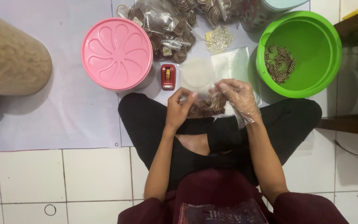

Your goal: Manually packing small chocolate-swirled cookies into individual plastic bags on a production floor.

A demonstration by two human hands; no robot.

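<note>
My left hand [180,108] is bare and pinches the edge of a small clear plastic bag [206,105] filled with brown-and-cream spiral cookies, held above my crossed legs. My right hand [237,97] wears a clear plastic glove and grips the same bag from the right side. Empty clear bags [224,66] lie on the mat just beyond my hands. A green bowl [311,37] at the right holds several loose spiral cookies [279,63].
A pink round lid on a container [117,53] stands at the left beyond my knee. A small red tape dispenser [168,77] sits beside it. Filled cookie bags [166,29] pile at the back. A large beige jar [9,58] lies far left. Dark furniture [353,74] stands right.
</note>
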